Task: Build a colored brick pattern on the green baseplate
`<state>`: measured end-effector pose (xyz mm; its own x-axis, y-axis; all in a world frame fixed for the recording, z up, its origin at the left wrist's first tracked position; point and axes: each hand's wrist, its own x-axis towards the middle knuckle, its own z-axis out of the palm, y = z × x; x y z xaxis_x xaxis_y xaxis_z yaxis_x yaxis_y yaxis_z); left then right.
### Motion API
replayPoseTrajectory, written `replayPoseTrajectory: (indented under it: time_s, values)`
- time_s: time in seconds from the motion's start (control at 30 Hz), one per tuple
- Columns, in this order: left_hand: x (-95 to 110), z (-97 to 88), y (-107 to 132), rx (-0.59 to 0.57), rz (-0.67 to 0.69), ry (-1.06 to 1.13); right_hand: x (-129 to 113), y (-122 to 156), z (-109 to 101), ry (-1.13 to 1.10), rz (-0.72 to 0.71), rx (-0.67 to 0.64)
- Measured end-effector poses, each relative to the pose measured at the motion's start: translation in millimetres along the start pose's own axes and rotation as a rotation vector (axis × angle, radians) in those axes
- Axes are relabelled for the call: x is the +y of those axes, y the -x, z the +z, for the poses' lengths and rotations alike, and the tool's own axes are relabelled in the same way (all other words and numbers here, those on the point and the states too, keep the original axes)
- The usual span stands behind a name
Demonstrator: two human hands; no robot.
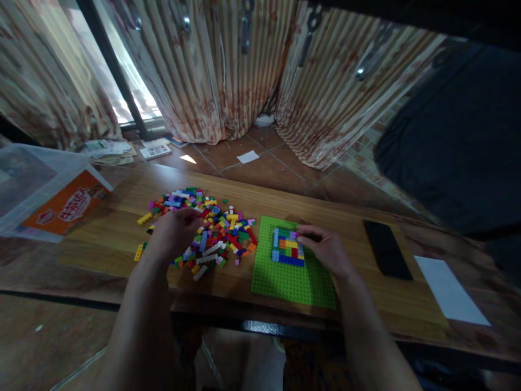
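My left hand (177, 231) is over the loose pile of toy building bricks (228, 225), its fingers closed in a pinch. A red brick shows right at those fingertips, but whether it is held I cannot make out. On the green baseplate (264, 282) sits a flat, roughly square build of colored bricks (288, 250), with light blue along its left side and dark blue along its front. My right hand (325, 248) reaches in from the right, thumb and finger closed around a small purple brick (293, 235) at the build's far right corner.
A clear plastic box (49, 163) with an orange label stands at the table's left end. Right of the baseplate lies a black phone (386, 250), and beyond it a white paper (451, 290). Curtains (228, 70) hang behind the wooden table (106, 233).
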<state>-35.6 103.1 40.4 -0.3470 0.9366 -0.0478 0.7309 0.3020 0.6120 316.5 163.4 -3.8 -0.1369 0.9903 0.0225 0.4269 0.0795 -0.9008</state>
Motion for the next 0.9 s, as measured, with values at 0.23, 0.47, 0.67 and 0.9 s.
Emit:
replayPoseTrajectory:
  time_s: [0.23, 0.47, 0.67, 0.9]
  values:
    - [0, 1.2, 3, 0.013, 0.017, 0.051, -22, 17, 12, 0.113, -0.14, 0.338]
    - [-4, 2.0, 3, 0.016, 0.054, 0.051, -65, 53, 79, 0.187, -0.506, -0.179]
    - [-5, 1.2, 4, 0.032, 0.046, 0.061, -71, 65, 113, 0.265, -0.563, -0.287]
    - [-11, -6.6, 4, 0.057, 0.019, 0.067, -66, 68, 146, 0.311, -0.688, -0.191]
